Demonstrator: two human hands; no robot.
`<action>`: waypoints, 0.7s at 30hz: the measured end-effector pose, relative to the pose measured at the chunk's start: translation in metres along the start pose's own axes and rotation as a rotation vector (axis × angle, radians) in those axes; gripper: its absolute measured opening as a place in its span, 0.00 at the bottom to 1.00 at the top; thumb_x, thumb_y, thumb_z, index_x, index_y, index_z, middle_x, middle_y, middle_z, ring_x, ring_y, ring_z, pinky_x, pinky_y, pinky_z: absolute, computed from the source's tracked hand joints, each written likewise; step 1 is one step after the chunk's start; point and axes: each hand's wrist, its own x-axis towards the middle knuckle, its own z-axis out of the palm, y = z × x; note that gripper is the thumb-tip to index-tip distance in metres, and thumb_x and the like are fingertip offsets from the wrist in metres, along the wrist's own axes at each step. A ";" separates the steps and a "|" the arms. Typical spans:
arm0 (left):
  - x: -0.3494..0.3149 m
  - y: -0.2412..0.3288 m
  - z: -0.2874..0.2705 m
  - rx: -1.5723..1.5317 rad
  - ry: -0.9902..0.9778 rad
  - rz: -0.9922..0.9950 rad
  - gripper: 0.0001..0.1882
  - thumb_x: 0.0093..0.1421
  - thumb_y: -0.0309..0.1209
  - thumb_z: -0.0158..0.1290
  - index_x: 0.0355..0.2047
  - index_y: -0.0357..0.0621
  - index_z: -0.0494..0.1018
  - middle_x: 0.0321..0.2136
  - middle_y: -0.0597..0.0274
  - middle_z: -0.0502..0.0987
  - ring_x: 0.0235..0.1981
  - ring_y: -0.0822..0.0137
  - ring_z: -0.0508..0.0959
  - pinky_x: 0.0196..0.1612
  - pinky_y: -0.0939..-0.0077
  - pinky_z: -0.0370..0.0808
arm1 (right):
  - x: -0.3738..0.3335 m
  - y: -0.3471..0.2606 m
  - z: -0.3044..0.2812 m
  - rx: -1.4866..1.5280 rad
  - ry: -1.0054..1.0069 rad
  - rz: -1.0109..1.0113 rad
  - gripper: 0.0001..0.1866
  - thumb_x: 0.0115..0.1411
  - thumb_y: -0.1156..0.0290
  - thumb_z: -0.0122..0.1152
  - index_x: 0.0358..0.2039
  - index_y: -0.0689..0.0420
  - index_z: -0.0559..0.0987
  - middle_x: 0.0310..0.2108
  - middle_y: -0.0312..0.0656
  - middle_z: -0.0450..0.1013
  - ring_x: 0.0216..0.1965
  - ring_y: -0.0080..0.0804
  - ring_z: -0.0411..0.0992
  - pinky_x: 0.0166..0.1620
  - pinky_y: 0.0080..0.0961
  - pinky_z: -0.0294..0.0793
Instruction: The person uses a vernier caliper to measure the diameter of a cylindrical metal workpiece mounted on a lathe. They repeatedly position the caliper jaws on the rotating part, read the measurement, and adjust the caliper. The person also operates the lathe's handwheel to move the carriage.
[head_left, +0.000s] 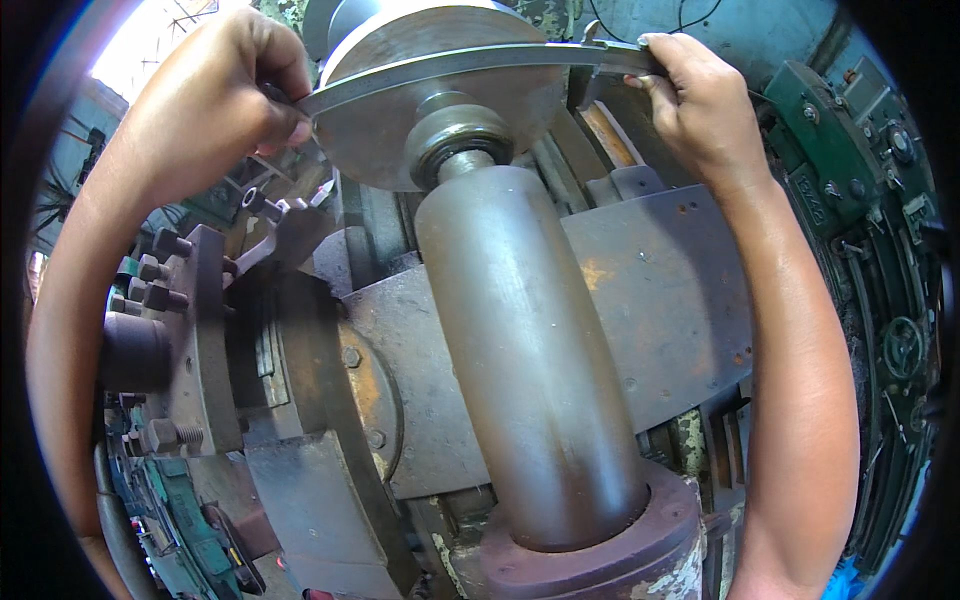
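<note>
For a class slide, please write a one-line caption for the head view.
Left hand and right hand hold a caliper-like bar across a metal disc beyond a thick cylinder.

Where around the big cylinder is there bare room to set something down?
The flat metal plate is mostly bare between the cylinder and the right forearm. A smaller patch lies left of the cylinder, beside the rusty round flange. It's crowded farther left, among the bolts, and up top, where left hand and right hand grip a metal bar.

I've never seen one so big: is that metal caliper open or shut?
Open: the caliper spans the large disc, from the left hand to the right hand.
</note>
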 end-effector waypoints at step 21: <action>0.005 -0.016 0.001 -0.070 -0.027 -0.111 0.06 0.49 0.17 0.62 0.28 0.32 0.77 0.21 0.61 0.77 0.22 0.74 0.77 0.26 0.77 0.74 | 0.029 -0.023 -0.002 0.078 -0.037 -0.036 0.06 0.53 0.79 0.60 0.33 0.64 0.78 0.30 0.58 0.75 0.37 0.59 0.75 0.44 0.48 0.76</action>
